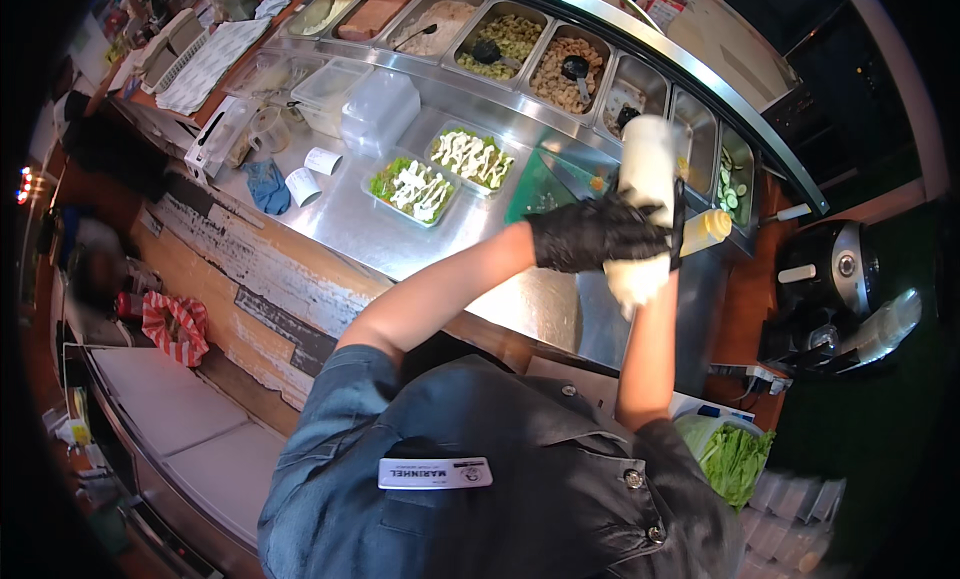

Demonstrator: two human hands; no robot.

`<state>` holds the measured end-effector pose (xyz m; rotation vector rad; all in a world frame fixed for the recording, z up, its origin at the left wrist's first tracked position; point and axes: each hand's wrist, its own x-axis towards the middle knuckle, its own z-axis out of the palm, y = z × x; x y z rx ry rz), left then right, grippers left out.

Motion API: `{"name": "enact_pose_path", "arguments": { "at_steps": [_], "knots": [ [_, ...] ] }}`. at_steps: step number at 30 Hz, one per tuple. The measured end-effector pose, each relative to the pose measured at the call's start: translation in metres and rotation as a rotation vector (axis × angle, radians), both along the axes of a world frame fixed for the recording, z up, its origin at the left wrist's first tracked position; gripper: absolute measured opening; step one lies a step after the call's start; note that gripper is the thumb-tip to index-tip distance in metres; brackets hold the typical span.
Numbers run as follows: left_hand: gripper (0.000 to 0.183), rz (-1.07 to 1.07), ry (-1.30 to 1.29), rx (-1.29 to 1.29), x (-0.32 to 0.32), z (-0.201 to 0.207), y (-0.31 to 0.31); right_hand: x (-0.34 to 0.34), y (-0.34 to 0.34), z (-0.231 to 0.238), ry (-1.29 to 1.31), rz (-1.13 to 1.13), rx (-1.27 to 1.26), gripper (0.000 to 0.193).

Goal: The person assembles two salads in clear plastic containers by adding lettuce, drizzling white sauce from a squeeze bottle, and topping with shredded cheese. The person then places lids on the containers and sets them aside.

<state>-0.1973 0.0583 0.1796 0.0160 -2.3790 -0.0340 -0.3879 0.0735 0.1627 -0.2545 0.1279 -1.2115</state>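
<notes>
My left hand [590,234], in a black glove, is wrapped around the middle of a white squeeze bottle [647,164] held above the steel counter [350,224]. My right forearm rises to the bottle's lower end. Only a strip of my gloved right hand [679,224] shows at the bottle's right side, gripping it. To the left on the counter lie two clear trays of green salad [412,189] [472,157], each striped with white sauce. A yellow squeeze bottle [706,229] stands just right of my hands.
A row of steel food pans [515,44] with scoops runs along the back under a curved glass guard. A green cutting board [540,191], stacked clear containers [380,109], paper slips [322,160] and a blue cloth [266,185] share the counter. A black appliance [830,269] and lettuce [735,461] sit to the right.
</notes>
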Motion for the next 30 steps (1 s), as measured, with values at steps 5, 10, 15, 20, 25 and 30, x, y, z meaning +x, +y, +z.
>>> {"name": "enact_pose_path", "arguments": {
  "at_steps": [5,10,15,20,25,30],
  "knots": [
    [0.053,0.840,0.180,0.318,0.127,0.000,-0.015,0.008,-0.036,0.007,0.763,-1.083,-0.476,0.060],
    [0.039,1.094,0.750,0.567,0.223,-0.015,-0.006,0.095,-0.075,-0.067,1.379,-1.326,-0.200,0.106],
    [0.031,1.025,1.136,0.572,0.294,-0.005,-0.050,0.088,-0.085,-0.086,1.312,-1.768,-0.264,0.075],
    [0.025,0.800,1.175,0.782,0.344,-0.002,-0.108,0.133,-0.088,-0.043,1.625,-1.761,0.026,0.092],
    [0.022,0.662,0.866,0.958,0.363,-0.005,-0.142,0.149,-0.080,-0.031,1.539,-1.961,-0.187,0.056],
    [0.021,0.461,0.458,1.212,0.341,-0.041,-0.171,0.161,-0.083,-0.090,1.547,-1.728,0.011,0.077]
  ]
}}
